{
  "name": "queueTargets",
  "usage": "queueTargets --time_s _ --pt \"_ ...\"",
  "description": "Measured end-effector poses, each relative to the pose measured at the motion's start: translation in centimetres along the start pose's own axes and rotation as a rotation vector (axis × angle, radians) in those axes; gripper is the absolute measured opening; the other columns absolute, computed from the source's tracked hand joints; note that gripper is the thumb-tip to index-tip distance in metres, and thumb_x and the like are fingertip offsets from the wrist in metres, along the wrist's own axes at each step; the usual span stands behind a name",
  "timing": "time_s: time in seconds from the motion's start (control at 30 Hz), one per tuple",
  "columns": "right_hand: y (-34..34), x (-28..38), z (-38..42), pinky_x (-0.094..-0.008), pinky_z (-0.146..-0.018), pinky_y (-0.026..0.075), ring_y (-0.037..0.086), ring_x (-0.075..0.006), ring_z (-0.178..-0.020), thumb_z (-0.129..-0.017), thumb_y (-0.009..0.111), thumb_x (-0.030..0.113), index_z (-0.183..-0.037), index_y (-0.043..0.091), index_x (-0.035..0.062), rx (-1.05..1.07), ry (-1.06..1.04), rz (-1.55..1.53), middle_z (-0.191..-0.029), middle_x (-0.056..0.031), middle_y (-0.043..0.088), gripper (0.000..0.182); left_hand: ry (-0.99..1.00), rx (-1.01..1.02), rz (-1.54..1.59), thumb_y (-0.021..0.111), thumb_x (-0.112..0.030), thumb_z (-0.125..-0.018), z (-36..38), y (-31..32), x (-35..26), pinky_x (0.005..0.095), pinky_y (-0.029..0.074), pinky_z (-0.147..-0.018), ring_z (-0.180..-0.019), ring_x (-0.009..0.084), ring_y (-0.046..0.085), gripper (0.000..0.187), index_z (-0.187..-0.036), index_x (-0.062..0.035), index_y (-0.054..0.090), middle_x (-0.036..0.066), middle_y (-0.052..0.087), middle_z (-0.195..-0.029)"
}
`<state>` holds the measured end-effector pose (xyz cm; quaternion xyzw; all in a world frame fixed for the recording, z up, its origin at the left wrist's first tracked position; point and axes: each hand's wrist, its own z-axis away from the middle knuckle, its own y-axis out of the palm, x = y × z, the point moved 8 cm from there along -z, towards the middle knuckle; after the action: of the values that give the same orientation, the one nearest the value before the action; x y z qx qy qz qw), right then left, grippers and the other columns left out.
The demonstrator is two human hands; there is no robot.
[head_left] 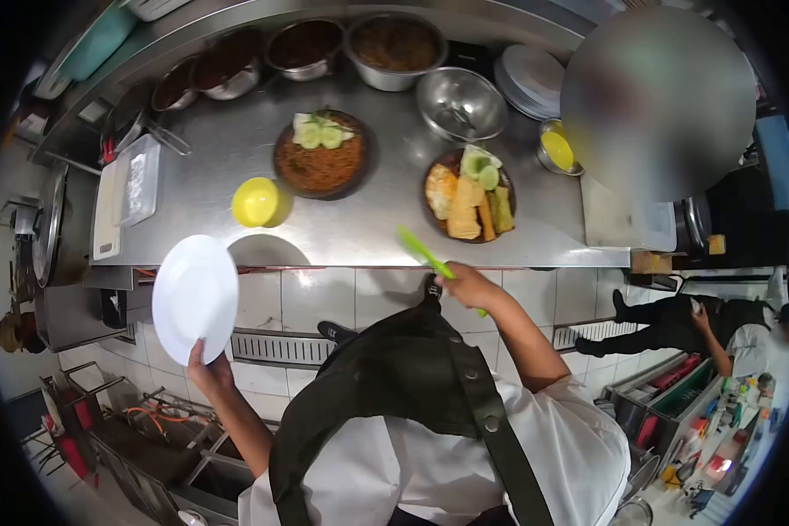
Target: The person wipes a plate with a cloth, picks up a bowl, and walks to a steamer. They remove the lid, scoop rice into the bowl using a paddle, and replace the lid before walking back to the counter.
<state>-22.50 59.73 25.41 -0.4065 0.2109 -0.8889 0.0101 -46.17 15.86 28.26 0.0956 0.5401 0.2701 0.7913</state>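
My left hand [209,368] grips the lower rim of a white oval plate [195,300], held off the front edge of the steel counter. In my right hand [466,286] is a light green utensil [422,252], its broad end pointing up and left over the counter's edge. Behind it sits a dark plate [433,161] with fried egg, yellow slabs, cucumber and lettuce. A second dark plate [280,175] holds reddish-brown noodles or rice with cucumber slices and greens. Left of my right hand, a yellow bowl [256,202] stands on the counter.
Steel bowls of dark food [305,49], an empty steel bowl [461,103] and stacked white plates [531,79] line the counter's back. A small bowl holds yellow [557,150]. Clear container [138,182] at left. Another person [684,326] stands at the right.
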Motion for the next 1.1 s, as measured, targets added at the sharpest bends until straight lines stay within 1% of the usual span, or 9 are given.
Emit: queueTargets --time_s 0.1,0.3,0.43,0.6,0.7,0.77,0.83,0.97,1.1 --pt "0.8 -2.1 -2.6 -0.0394 -0.062 0.042 0.054 -0.0299 -0.065 -0.081 0.048 0.017 -0.088 0.047 -0.0016 -0.331 -0.189 0.258 -0.072 -0.0187 0.054 0.019 -0.097 0.115 -0.021 0.051 -0.001 -0.071 -3.2 -2.1 -1.1 0.0408 0.039 -0.091 -0.104 0.0289 0.047 0.055 -0.122 0.0035 0.032 0.016 0.046 -0.115" --pt "9.5 5.7 -4.2 -0.0295 -0.047 0.044 0.056 -0.0187 -0.058 -0.086 0.046 0.026 -0.085 0.048 0.0001 -0.206 0.023 -0.21 -0.068 -0.0136 0.054 0.026 -0.169 0.147 -0.031 0.053 -0.002 -0.069 -7.1 -3.3 -3.3 0.0403 0.041 -0.088 -0.1 0.0268 0.049 0.051 -0.118 0.0008 0.038 0.013 0.049 -0.109" --pt "16.8 11.3 -12.0 -0.0282 -0.048 0.05 0.058 -0.0155 -0.061 -0.086 0.048 0.025 -0.097 0.045 -0.0013 -0.212 -0.227 -0.551 -0.075 -0.0103 0.054 0.029 -0.204 0.13 0.006 0.053 -0.002 -0.069 -8.3 -2.8 -3.2 0.0412 0.042 -0.086 -0.099 0.0267 0.05 0.05 -0.117 0.0006 0.039 0.012 0.049 -0.107" --pt "17.1 21.4 -16.5 -0.04 -0.062 0.047 0.057 -0.0358 -0.07 -0.072 0.059 0.008 -0.087 0.049 -0.0048 -0.688 -0.541 0.22 -0.083 -0.0231 0.054 0.022 -0.254 0.068 0.041 0.053 -0.002 -0.068 -9.1 -4.3 -0.9 0.042 0.043 -0.084 -0.096 0.027 0.051 0.049 -0.116 0.0012 0.04 0.012 0.051 -0.106" --pt "17.5 22.1 -20.6 -0.0438 -0.067 0.042 0.053 -0.0418 -0.072 -0.065 0.058 0.001 -0.082 0.05 -0.0053 -0.694 -0.434 0.064 -0.081 -0.0256 0.053 0.02 -0.281 0.056 0.005 0.054 -0.002 -0.068 -10.0 -5.0 0.4 0.0406 0.045 -0.08 -0.092 0.0275 0.053 0.049 -0.114 0.004 0.039 0.013 0.052 -0.103" --pt "16.5 23.3 -20.4 -0.0429 -0.065 0.043 0.055 -0.0391 -0.072 -0.063 0.056 -0.001 -0.083 0.05 -0.005 -0.816 -0.579 0.021 -0.075 -0.0233 0.055 0.021 -0.295 0.072 -0.062 0.053 -0.001 -0.068 -11.0 -3.9 1.0 0.0398 0.047 -0.078 -0.092 0.0279 0.054 0.049 -0.114 0.0049 0.039 0.013 0.052 -0.103" --pt "14.9 23.0 -20.6 -0.0408 -0.065 0.044 0.055 -0.0385 -0.072 -0.062 0.056 -0.001 -0.085 0.05 -0.0051 -0.677 -0.449 -0.034 -0.074 -0.0234 0.055 0.024 -0.284 0.13 -0.101 0.054 -0.003 -0.068 -12.8 -1.8 2.2 0.04 0.047 -0.077 -0.09 0.0272 0.054 0.047 -0.112 0.0045 0.04 0.014 0.053 -0.1" --pt "11.1 23.2 -18.2 -0.0285 -0.057 0.043 0.054 -0.0172 -0.062 -0.066 0.058 -0.004 -0.082 0.049 -0.0034 -0.579 -0.499 -0.25 -0.071 -0.0093 0.054 0.018 -0.34 0.211 -0.104 0.053 -0.002 -0.07 -16.7 2.8 6.9 0.0388 0.048 -0.078 -0.092 0.0271 0.055 0.047 -0.114 0.0045 0.039 0.016 0.052 -0.102" --pt "10.7 25.9 -17.3 -0.0216 -0.053 0.038 0.042 -0.0075 -0.058 -0.069 0.058 -0.006 -0.081 0.046 -0.0007 -0.467 -0.557 -0.25 -0.07 -0.0008 0.044 0.018 -0.344 0.249 -0.364 0.054 -0.006 -0.075 -20.5 4.8 10.0 0.0361 0.051 -0.07 -0.09 0.0229 0.055 0.045 -0.118 0.0002 0.038 0.015 0.051 -0.103"
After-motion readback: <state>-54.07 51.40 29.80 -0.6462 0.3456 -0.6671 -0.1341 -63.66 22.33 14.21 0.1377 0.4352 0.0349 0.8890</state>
